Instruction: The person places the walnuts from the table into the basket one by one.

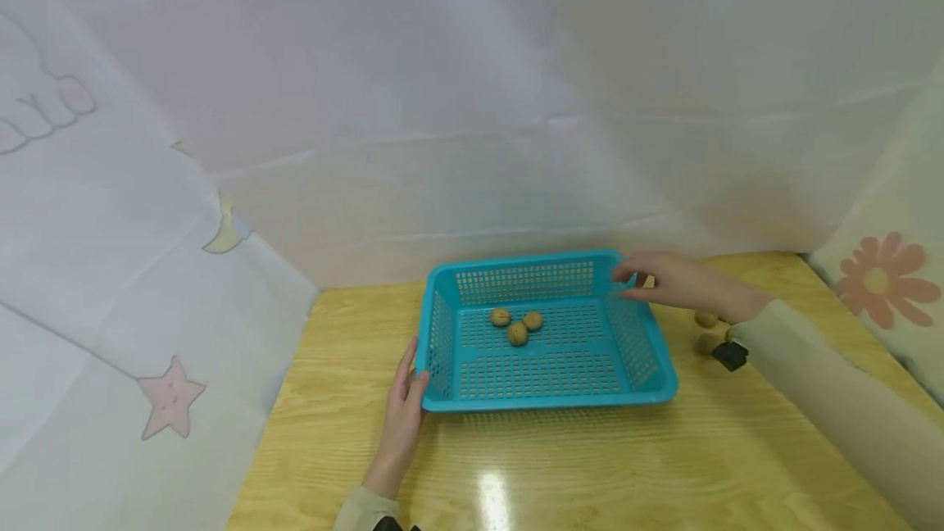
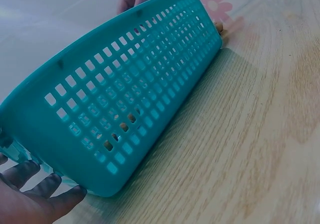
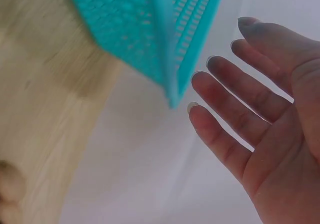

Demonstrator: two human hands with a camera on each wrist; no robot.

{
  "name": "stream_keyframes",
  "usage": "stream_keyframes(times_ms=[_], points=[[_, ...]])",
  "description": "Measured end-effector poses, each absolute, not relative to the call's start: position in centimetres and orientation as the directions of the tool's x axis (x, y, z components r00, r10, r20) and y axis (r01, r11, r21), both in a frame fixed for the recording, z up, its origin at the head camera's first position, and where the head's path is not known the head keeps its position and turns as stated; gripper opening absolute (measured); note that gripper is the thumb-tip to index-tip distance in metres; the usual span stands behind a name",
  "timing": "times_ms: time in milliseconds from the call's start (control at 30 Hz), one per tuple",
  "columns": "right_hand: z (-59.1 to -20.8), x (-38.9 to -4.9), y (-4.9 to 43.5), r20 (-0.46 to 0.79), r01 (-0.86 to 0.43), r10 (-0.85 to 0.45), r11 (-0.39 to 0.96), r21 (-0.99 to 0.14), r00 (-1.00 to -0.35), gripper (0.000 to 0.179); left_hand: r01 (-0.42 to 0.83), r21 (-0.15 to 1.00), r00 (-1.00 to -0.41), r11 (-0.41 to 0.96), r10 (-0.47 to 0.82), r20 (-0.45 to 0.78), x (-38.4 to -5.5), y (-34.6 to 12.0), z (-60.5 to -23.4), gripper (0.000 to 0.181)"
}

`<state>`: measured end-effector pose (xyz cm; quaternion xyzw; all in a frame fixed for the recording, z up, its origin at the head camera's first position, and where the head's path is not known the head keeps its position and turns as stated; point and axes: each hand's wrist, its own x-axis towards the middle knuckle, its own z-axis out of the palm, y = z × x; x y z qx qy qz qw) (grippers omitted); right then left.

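Note:
A blue plastic basket with slotted walls stands on the wooden table. Inside it, left of the middle, three walnuts lie close together on the bottom. My left hand rests against the basket's near left corner, its fingers extended along the outer wall. Over the far right corner of the rim hovers my right hand. In the right wrist view its palm is empty and its fingers are loosely spread, apart from the rim. More walnuts lie on the table near my right wrist, partly hidden by it.
The wooden table ends at a pale cloth backdrop behind the basket. More printed cloth hangs at the left. On the right, a cloth with a flower print borders the table's edge.

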<state>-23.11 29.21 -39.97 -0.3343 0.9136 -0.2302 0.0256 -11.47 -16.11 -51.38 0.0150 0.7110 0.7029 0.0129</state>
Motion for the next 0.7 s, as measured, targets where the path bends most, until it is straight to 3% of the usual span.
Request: stream_keyframes(times_ms=[367,700], points=[[-41.1,-20.2,34.4,0.047,-0.456,-0.497,0.749,-0.48,-0.866,0.028,0.019,1.0,-0.999,0.009,0.048,0.018,-11.5,-16.2,-51.3,0.059],[-43.5,-18.7,40.1,0.075,-0.393,-0.401,0.815,-0.425,-0.913,0.025,0.024,1.0,-0.998,0.013,0.052,0.023,-11.5,-16.2,-51.5,0.06]])
